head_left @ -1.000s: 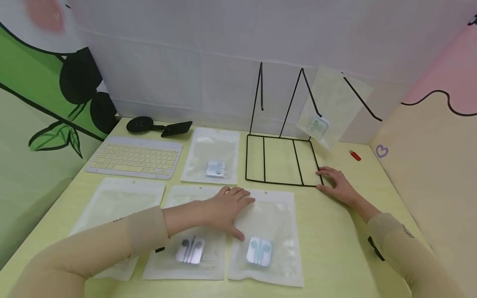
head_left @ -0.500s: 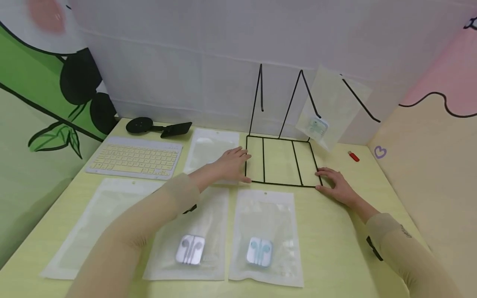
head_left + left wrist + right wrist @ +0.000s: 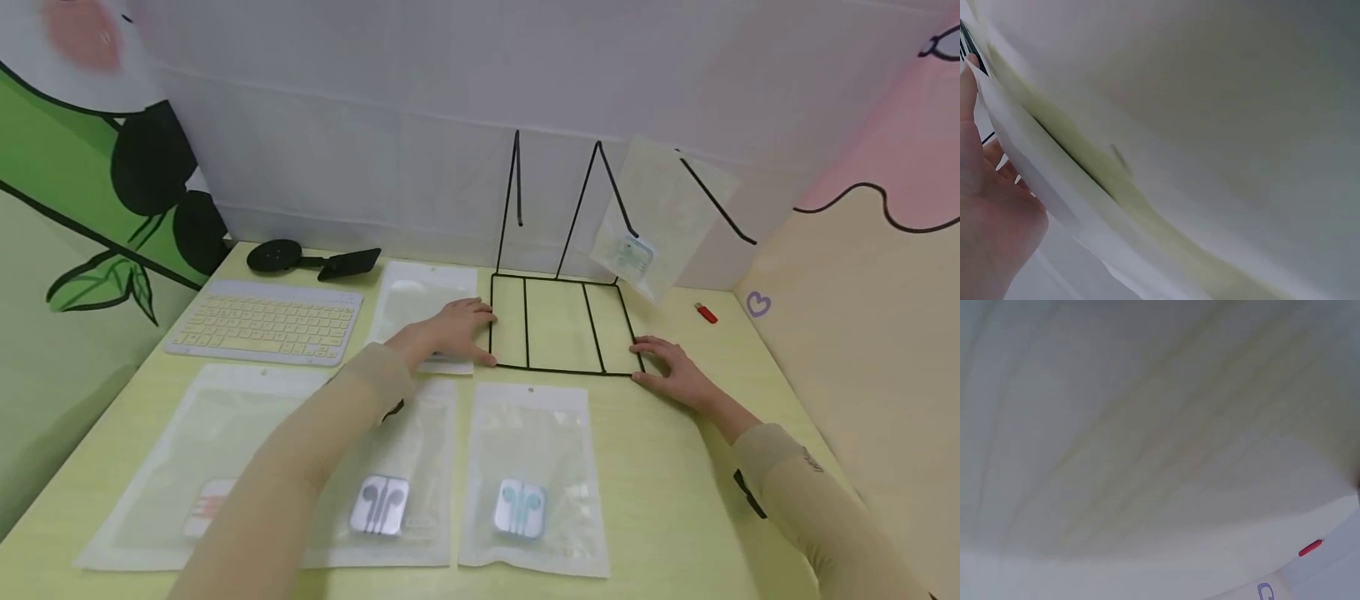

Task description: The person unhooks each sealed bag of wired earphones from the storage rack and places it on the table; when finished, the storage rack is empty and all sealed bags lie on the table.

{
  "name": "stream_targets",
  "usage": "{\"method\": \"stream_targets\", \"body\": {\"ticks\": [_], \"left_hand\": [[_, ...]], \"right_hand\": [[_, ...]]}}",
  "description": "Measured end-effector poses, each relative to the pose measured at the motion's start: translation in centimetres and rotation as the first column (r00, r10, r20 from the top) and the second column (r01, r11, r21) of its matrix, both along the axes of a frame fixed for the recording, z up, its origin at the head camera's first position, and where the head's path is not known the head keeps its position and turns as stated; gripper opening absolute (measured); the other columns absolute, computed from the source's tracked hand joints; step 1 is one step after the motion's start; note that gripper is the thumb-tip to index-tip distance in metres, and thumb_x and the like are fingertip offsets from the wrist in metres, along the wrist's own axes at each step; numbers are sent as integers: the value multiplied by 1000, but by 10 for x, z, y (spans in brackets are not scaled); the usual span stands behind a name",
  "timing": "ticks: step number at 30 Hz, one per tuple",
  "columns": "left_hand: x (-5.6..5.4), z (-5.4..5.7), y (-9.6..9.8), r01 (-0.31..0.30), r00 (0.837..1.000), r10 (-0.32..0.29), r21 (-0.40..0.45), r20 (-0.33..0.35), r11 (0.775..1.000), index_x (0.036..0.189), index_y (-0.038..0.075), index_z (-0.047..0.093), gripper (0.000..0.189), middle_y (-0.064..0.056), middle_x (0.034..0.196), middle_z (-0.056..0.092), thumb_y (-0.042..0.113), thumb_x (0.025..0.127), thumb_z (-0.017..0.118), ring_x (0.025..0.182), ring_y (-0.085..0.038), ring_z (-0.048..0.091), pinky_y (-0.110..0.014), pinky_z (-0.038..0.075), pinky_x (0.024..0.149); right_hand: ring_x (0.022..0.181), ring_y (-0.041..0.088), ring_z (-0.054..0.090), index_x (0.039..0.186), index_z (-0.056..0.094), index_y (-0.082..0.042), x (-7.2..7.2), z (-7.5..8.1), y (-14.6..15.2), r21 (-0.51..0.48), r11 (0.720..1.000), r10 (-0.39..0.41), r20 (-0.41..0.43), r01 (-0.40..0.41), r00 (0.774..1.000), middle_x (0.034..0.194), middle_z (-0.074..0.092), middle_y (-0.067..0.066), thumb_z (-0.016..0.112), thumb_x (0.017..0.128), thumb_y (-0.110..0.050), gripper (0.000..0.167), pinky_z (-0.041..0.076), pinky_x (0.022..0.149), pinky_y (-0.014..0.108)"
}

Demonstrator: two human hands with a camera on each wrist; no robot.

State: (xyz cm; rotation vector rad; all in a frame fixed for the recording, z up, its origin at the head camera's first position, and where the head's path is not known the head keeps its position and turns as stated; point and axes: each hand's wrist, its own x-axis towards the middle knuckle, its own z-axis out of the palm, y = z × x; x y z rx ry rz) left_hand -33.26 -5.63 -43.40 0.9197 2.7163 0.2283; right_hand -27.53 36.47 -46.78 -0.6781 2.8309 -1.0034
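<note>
A black wire display rack (image 3: 564,372) lies on the table with upright hooks at its back. My left hand (image 3: 450,329) holds its left side bar, thumb at the front corner. At the right front corner, my right hand (image 3: 675,372) grips the frame with thumb and fingers. A clear-fronted pouch with boxed earphones (image 3: 663,208) hangs tilted from the rack's right hook. Under my left hand lies another pouch (image 3: 397,300), its earphone case mostly covered. Three pouches lie in front: a pouch with teal earphones (image 3: 555,433), one with grey earphones (image 3: 423,450) and one with orange earphones (image 3: 180,467).
A white keyboard (image 3: 262,322) lies at the left, with a black folding stand (image 3: 315,261) behind it. A small red USB stick (image 3: 706,313) lies right of the rack. A pale curtain (image 3: 337,125) closes off the back; painted panels stand at both sides.
My left hand has moved from above the front pouches to the rack's left side and taken hold there. My right hand stays at the right corner. The view has shifted slightly.
</note>
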Motion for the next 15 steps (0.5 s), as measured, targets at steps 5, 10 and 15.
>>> {"method": "stream_targets", "body": {"ticks": [5,10,15], "left_hand": [[0,2,-2,-11,1000,10,38,19,999,146,16,35,88,-5,153,26,64,77,63,144,-26,14,-44,11,117],[2,-1,-2,-20,999,18,60,46,998,147,18,34,88,-5,154,25,64,77,64,143,-26,17,-43,14,116],[4,0,-3,-43,998,41,55,41,998,146,19,35,86,-4,154,25,63,77,64,143,-25,19,-43,14,116]], "right_hand": [[137,46,19,130,51,-6,-1,5,0,18,1000,6,42,-7,999,147,32,21,67,88,-21,46,0,108,66],[135,47,21,130,51,-8,0,11,0,97,995,1,63,-7,998,146,32,22,66,89,-27,48,13,105,68],[138,45,19,134,49,-12,-6,23,-2,127,992,-33,182,9,983,150,29,20,65,89,-36,53,15,106,66]]}}
